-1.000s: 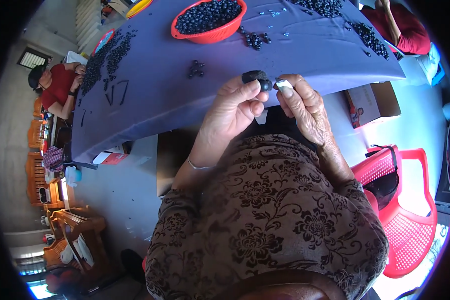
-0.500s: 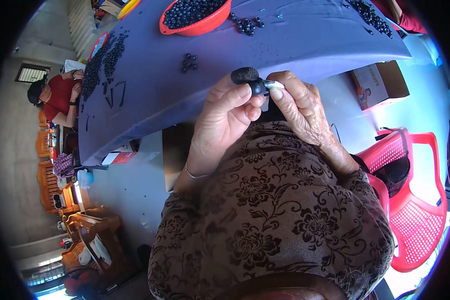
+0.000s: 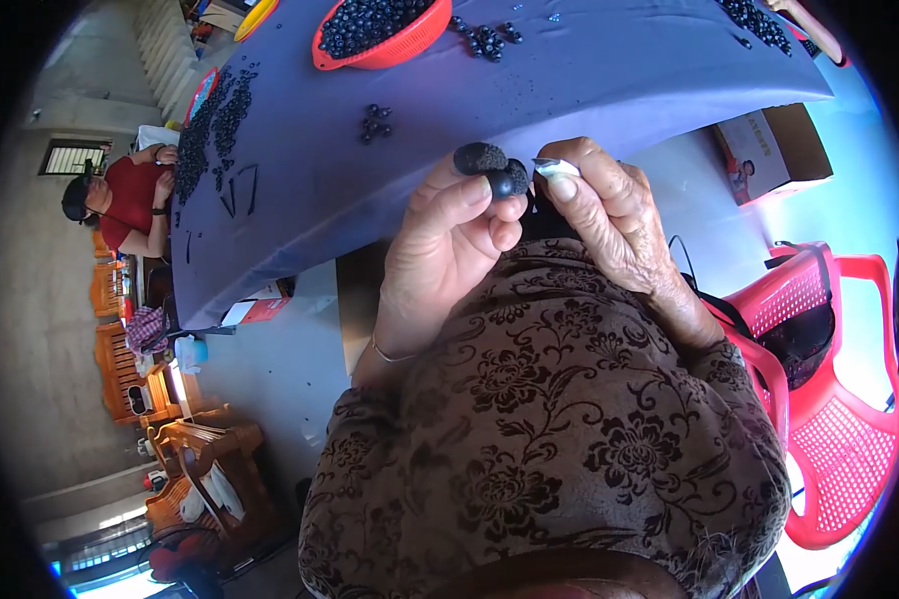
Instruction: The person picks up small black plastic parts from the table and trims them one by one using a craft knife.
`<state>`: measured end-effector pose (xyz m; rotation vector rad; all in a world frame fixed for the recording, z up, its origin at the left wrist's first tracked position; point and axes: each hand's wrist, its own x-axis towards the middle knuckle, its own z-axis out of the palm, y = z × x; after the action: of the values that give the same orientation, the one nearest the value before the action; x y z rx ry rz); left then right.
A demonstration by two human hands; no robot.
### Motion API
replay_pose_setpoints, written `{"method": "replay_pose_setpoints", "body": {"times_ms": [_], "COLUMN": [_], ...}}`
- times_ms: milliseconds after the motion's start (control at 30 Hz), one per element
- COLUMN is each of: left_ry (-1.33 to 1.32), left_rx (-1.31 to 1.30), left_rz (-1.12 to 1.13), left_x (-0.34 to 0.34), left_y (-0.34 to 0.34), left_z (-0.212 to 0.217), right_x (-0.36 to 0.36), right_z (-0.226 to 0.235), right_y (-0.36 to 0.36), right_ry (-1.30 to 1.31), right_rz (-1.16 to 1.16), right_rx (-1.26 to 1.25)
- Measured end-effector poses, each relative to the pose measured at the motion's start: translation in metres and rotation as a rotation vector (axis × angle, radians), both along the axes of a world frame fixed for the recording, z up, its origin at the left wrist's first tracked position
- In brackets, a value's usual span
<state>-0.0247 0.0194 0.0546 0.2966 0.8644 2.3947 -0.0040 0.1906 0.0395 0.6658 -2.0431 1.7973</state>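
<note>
Raised over the table's near edge, my left hand pinches a small shiny black rounded piece between thumb and fingers. Black finger covers wrap its fingertips; the one on the index finger looks rough and worn. To the right, my right hand is closed on a small pointed metal blade, its tip toward the black piece. A narrow gap separates blade and piece. Most of the blade's lower part is hidden by the thumb and fingers.
A red plastic basket full of black pieces stands on the blue-covered table. Loose black pieces lie in clusters nearby. A person in red sits at the left; another person's arm reaches in far right. A pink chair stands at right.
The blade has drawn back from the black piece, opening a gap between my hands. My right hand has shifted slightly right. At the far right, the other person's arm has moved.
</note>
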Motion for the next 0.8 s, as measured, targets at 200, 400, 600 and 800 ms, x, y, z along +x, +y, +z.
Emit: {"method": "replay_pose_setpoints", "body": {"times_ms": [200, 400, 600, 800], "left_ry": [0.065, 0.107, 0.143, 0.32], "left_rx": [-0.055, -0.058, -0.124, -0.356], "left_rz": [0.037, 0.037, 0.096, 0.259], "left_x": [0.004, 0.003, 0.004, 0.01], "left_y": [-0.002, 0.0, 0.004, 0.019], "left_z": [0.005, 0.003, 0.001, 0.006], "right_x": [0.001, 0.002, 0.001, -0.007], "right_z": [0.003, 0.002, -0.005, -0.012], "right_y": [0.002, 0.003, 0.002, -0.004], "right_ry": [0.006, -0.029, -0.023, -0.246], "right_rz": [0.075, 0.09, 0.101, 0.432], "right_rx": [0.02, 0.017, -0.114, -0.633]}}
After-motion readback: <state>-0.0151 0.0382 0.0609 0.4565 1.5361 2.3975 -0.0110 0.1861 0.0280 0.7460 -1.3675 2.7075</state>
